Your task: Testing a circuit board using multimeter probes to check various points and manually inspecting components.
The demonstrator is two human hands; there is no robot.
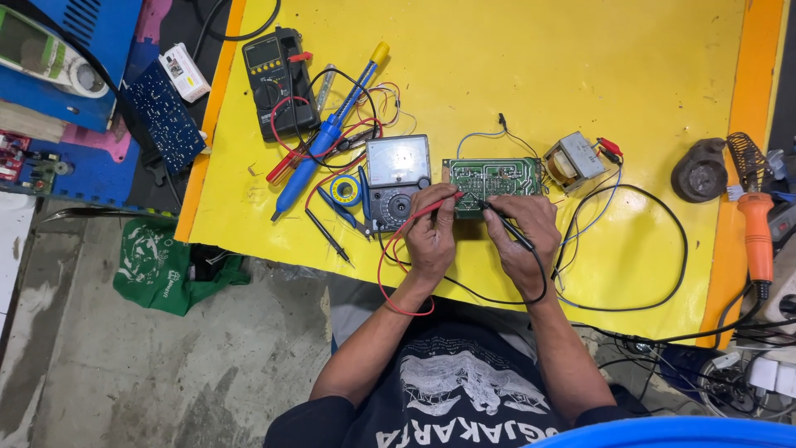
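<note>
two hands press probes (red, black) onto green circuit board.

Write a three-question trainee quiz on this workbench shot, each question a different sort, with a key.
1. True or false: the left hand holds the red probe against the green circuit board.
2. What does the right hand hold? A) black probe B) orange-handled soldering iron C) blue-handled tool
3. Fill in: the analog meter lies to the ____ of the board in the picture.

Key: 1 true; 2 A; 3 left.
</note>
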